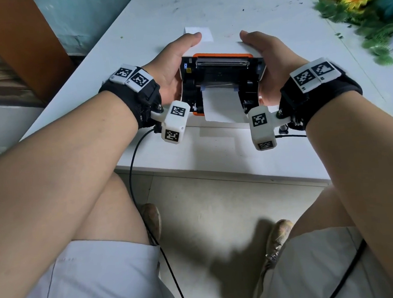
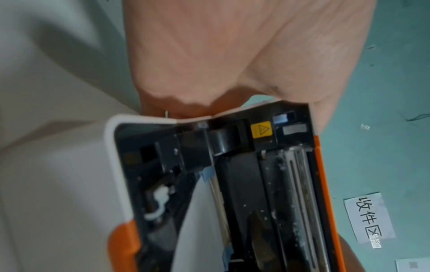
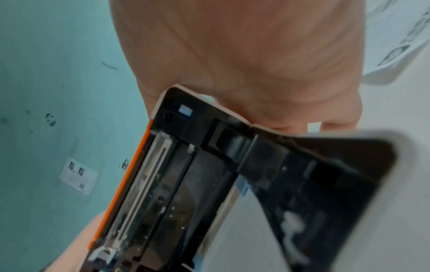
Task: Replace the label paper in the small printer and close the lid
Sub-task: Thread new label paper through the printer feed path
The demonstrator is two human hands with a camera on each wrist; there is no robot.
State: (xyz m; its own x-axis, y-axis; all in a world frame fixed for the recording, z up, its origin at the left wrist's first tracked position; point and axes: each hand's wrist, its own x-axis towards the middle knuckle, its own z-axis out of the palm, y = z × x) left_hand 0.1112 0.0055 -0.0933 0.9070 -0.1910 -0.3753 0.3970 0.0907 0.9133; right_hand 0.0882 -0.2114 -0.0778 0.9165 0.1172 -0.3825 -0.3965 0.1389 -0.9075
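The small white and orange printer (image 1: 221, 82) stands near the table's front edge with its black inside showing. Its orange-rimmed lid (image 1: 223, 55) is raised at the far side. A white strip of label paper (image 1: 220, 106) runs out of the inside toward me. My left hand (image 1: 174, 62) grips the printer's left side and my right hand (image 1: 265, 59) its right side, both thumbs laid along the lid's back. The left wrist view has the left hand's palm (image 2: 232, 55) against the hinge corner, the lid (image 2: 295, 184) and the paper (image 2: 200, 230). The right wrist view shows the right hand's palm (image 3: 256, 55) beside the lid (image 3: 163, 174).
The white table (image 1: 214, 147) ends just in front of the printer. A loose white label sheet (image 1: 201, 34) lies behind it. Artificial sunflowers (image 1: 361, 7) fill the far right corner. A brown panel (image 1: 23, 44) stands at the left. Black cables hang from both wrists.
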